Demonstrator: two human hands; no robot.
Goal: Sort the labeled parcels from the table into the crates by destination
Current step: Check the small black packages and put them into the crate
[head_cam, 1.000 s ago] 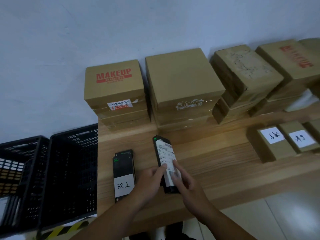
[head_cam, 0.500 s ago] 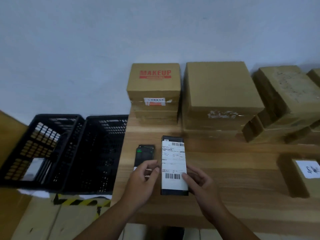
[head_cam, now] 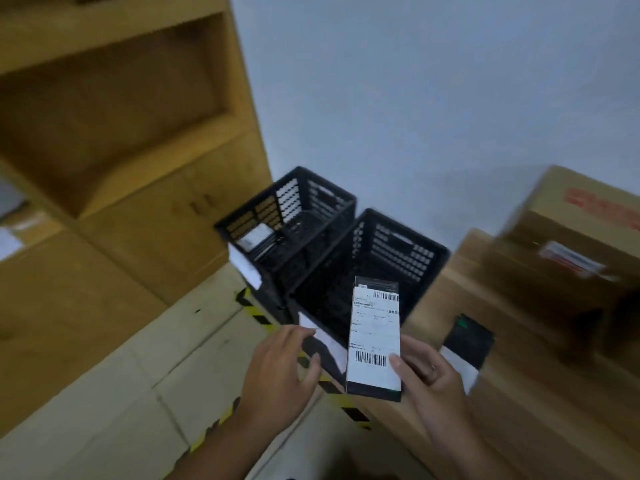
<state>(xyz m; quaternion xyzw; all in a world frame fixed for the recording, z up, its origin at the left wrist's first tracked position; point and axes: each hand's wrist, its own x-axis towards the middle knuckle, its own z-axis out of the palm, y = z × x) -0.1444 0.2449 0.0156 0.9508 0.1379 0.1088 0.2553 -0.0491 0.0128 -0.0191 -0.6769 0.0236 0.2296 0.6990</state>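
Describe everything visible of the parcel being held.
The parcel is a slim black rectangular box with a white shipping label over most of its face: barcodes at top right and near the bottom, print unreadable. It is held long side up, label toward the camera, in front of the nearer black crate. The right hand grips its lower right edge, thumb on the label; the left hand is beside it, not touching.

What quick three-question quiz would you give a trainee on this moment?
1. True or false: both the left hand and the right hand grip the labeled parcel.
2. How many black crates are in view? A one, B two, C three.
3. Fill in: the second black parcel lies on the ____.
Key: 1 false, only the right hand holds it; 2 B; 3 table.
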